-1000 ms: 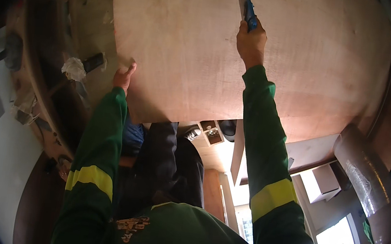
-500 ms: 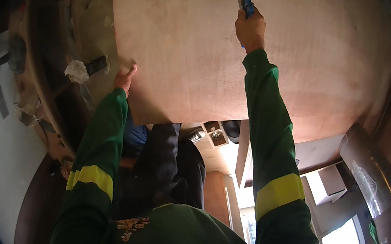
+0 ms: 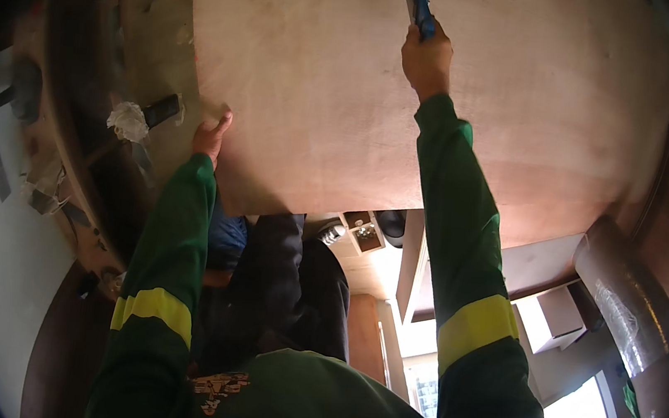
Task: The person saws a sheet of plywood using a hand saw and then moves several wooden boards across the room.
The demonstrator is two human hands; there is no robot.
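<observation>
The big plywood sheet (image 3: pixel 325 82) is pale, smooth and flat, and the left hand (image 3: pixel 212 134) lies on its left edge with the fingers pressed together. High on the sheet, the right hand (image 3: pixel 426 57) is closed around a blue-handled knife (image 3: pixel 416 3) whose long axis points up and a little left. Below the sheet stands a dim, crowded room with white boxes (image 3: pixel 557 316).

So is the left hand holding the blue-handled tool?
No, the right hand grips the blue-handled tool; the left hand rests on the plywood sheet's edge.

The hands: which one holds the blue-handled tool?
The right hand, raised high on the plywood sheet, grips it; the left hand only steadies the sheet's edge.
</observation>
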